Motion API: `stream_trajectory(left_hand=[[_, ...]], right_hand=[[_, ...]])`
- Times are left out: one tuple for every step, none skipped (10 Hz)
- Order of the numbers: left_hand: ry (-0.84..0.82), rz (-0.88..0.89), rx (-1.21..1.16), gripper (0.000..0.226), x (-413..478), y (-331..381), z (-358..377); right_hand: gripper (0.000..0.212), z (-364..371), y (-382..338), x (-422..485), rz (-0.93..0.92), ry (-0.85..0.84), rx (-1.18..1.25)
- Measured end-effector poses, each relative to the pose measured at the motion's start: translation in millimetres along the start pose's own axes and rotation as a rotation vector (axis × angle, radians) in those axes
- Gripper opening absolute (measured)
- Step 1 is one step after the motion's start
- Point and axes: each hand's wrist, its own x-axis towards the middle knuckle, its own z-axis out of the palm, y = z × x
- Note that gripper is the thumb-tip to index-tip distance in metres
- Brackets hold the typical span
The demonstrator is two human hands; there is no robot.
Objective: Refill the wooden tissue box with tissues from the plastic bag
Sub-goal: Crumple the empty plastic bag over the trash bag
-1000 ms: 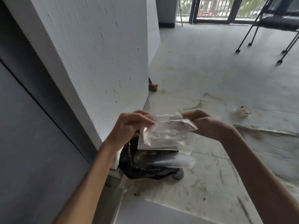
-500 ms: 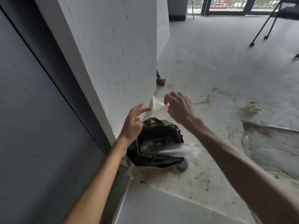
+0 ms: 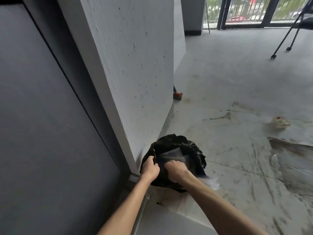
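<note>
Two bare arms reach down to a black bag (image 3: 194,150) that sits on the floor (image 3: 237,78), right at the foot of a white wall (image 3: 135,65). The left hand (image 3: 149,167) is on the near left side of the black bag, and its fingers are curled tight round the edge there. The right hand (image 3: 176,169) is just beside it, and the two hands almost touch. Its fingers are bent down onto a clear bag (image 3: 172,156), and they seem to hold the near end of it. The clear bag lies flat inside the open top of the black bag, a bit blurry, so what is in it cannot be seen. Another bit of clear plastic (image 3: 211,181) pokes out from under the black bag, by the right arm. A dark panel (image 3: 33,116) fills the left side. A small orange thing (image 3: 177,95) sits at the far corner of the wall. A crumpled scrap (image 3: 279,122) lies on the floor far to the right. Thin black legs (image 3: 286,36) of some stand are near the glass doors (image 3: 245,12) at the back.
</note>
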Motion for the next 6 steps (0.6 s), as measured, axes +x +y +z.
stream_trajectory(left_hand=[[0.033, 0.033, -0.029, 0.037, 5, 5, -1], [0.033, 0.01, -0.016, 0.039, 8, 3, 1], [0.017, 0.004, -0.006, 0.045, 7, 1, 3], [0.019, 0.002, 0.05, 0.051, -12, 11, -5], [-0.065, -0.059, 0.297, 0.042, -56, 37, -35], [-0.224, -0.062, 0.447, 0.027, -111, 91, -88]], right_hand=[[0.028, -10, -8, 8, 0.001, 0.311, 0.182], [0.038, -12, -5, 13, 0.103, 0.22, 0.216], [0.025, -18, 5, 13, 0.042, 0.147, 0.197], [0.023, -42, 3, -2, -0.025, 0.227, 0.237], [0.02, -96, 1, -43, 0.06, 0.182, 0.214], [0.019, -170, 6, -93, 0.145, 0.059, 0.094]])
